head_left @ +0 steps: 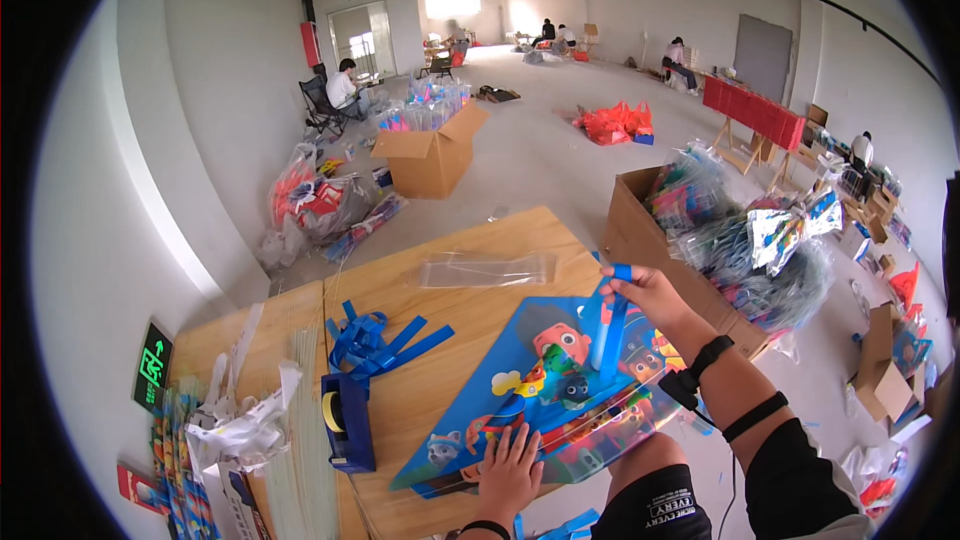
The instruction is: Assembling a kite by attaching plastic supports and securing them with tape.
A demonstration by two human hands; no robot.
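Cartoon-printed kite (575, 395) is lying on the worktop (405, 395); the spread left hand (510, 475) is resting on its print, the right hand (645, 292) gripping blue ribbon (615, 330). Tape dispenser (347, 445) (beside tangled strips (362, 340)) is standing left.

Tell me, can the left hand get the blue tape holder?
Probably yes: the left hand rests on the printed sheet, and the blue tape holder stands to its left, with mostly the sheet's corner and bare table between. The hand would likely have to lift first.
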